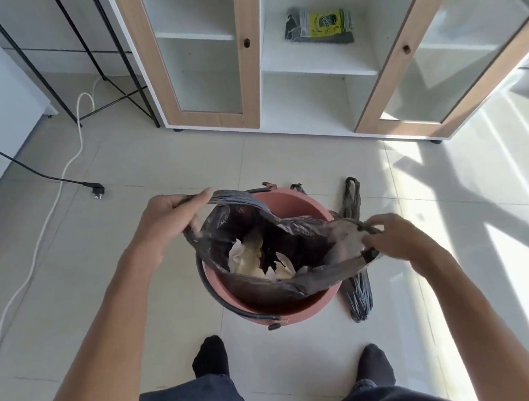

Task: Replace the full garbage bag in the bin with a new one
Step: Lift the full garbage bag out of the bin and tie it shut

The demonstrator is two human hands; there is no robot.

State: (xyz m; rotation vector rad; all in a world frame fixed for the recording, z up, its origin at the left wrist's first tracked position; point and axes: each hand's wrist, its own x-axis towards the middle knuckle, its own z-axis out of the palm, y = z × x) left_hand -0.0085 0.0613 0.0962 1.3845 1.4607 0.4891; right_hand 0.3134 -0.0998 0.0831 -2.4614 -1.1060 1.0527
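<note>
A pink round bin (292, 202) with a black handle stands on the tiled floor in front of my feet. Inside it sits a dark grey garbage bag (291, 230) holding crumpled paper waste (255, 258). My left hand (166, 221) grips the bag's left handle loop and pulls it up and out. My right hand (391, 237) pinches the bag's right handle loop at the bin's right rim. A folded new dark bag (359, 288) lies on the floor just right of the bin.
A white cabinet with wood-framed glass doors (245, 74) stands behind the bin, its right door (436, 57) swung open. A pack of bags (320, 26) lies on a shelf. A black plug (97, 189) and white cable (47, 219) trail on the floor at left.
</note>
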